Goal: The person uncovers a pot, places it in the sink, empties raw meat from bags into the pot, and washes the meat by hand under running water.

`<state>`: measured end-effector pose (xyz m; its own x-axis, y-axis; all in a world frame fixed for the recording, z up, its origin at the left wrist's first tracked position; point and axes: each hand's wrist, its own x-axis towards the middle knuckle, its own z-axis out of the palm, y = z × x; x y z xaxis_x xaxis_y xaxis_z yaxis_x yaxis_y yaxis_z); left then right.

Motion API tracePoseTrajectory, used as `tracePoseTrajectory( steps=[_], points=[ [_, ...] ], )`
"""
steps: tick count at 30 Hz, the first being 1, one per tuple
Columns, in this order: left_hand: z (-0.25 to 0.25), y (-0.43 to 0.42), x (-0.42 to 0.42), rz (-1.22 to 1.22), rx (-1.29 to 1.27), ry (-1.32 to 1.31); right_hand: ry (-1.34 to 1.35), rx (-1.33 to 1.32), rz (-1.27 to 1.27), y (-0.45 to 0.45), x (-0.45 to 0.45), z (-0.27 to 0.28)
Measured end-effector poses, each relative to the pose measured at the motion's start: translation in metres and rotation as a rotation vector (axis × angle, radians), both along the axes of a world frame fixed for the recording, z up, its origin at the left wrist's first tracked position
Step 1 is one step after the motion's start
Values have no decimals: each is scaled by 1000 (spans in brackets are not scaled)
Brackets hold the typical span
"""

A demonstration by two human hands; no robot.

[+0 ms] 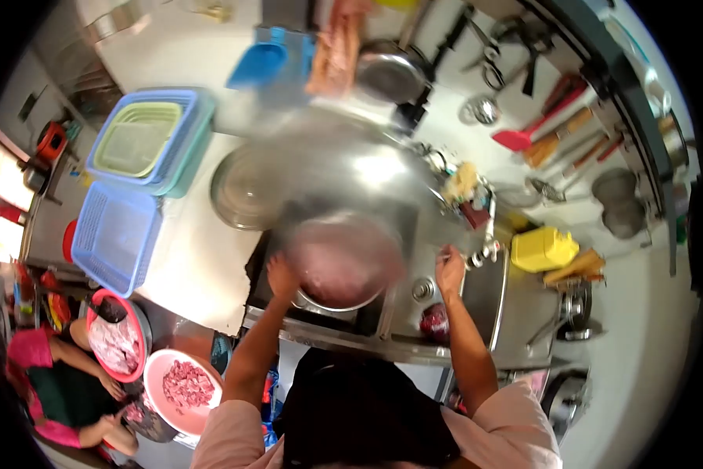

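Note:
A large metal bowl or pot point(339, 262) with reddish, blurred contents sits on the dark stove area in front of me. My left hand point(283, 275) is at its left edge; its fingers are smeared, and I cannot tell whether they grip the rim. Over the sink's left part, my right hand point(449, 270) is raised near the tap point(488, 248), its fingers drawn together; what they hold, if anything, is too small to name. A dark red bundle point(435, 322) lies in the sink below that hand. Behind the bowl is a big shiny metal shape point(351, 156), blurred.
A round metal lid or tray point(246, 187) and blue baskets point(117, 234) are on the left counter. At lower left, a co-worker in pink point(62, 383) sits by basins of meat point(183, 391). A yellow jug point(543, 248) stands right of the sink; utensils hang on the wall.

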<state>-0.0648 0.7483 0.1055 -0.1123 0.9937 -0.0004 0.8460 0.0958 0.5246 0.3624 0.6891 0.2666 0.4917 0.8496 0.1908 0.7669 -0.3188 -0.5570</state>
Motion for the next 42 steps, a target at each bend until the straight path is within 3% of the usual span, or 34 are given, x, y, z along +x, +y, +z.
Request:
tracePoseTrajectory(
  steps=[2, 5, 6, 8, 10, 11, 14, 17, 20, 22, 24, 26, 29, 33, 36, 37, 39, 42],
  points=[
    [39, 31, 5, -4, 48, -80, 90, -168, -114, -61, 21, -31],
    [49, 82, 12, -48, -81, -136, 195, -383, -286, -146, 63, -59],
    [52, 93, 16, -78, -130, -113, 144, -303, -257, -180, 90, -93],
    [56, 104, 24, -125, -175, -72, 374, -335, -353, -216, 106, -89],
    [57, 105, 27, -154, -171, -31, 421, -325, -405, -232, 101, -61],
    [36, 107, 27, -133, -72, -15, 497, -304, -436, -236, 101, -56],
    [15, 116, 18, -145, -257, 109, 637, -218, -449, -250, 110, -83],
    [43, 106, 32, -119, -398, 160, 809, -267, -421, -230, 92, -96],
    [29, 84, 15, -101, -441, 123, 1247, -4, -29, -197, 46, -133],
    [16, 65, 7, -64, -401, -2, 1336, -198, 86, -165, 3, -105],
    [-6, 50, -1, -15, -371, -100, 1237, -451, 146, -141, -37, -121],
    [15, 36, 4, 35, -382, -155, 1501, -536, 34, -127, -76, -132],
    [17, 26, 2, 31, -348, -210, 1559, -531, -169, -99, -118, -138],
    [24, 15, -4, -29, -264, -293, 1045, -621, -269, -82, -135, -154],
    [51, 3, 5, -39, -178, -465, 617, -477, -120, -84, -132, -213],
    [66, 3, 11, -33, -185, -420, 431, -430, -54, -86, -128, -210],
    [84, 0, 13, -30, -186, -390, 563, -444, 4, -84, -116, -174],
    [95, 1, 20, -10, -186, -382, 744, -430, -68, -86, -108, -175]
  ],
)
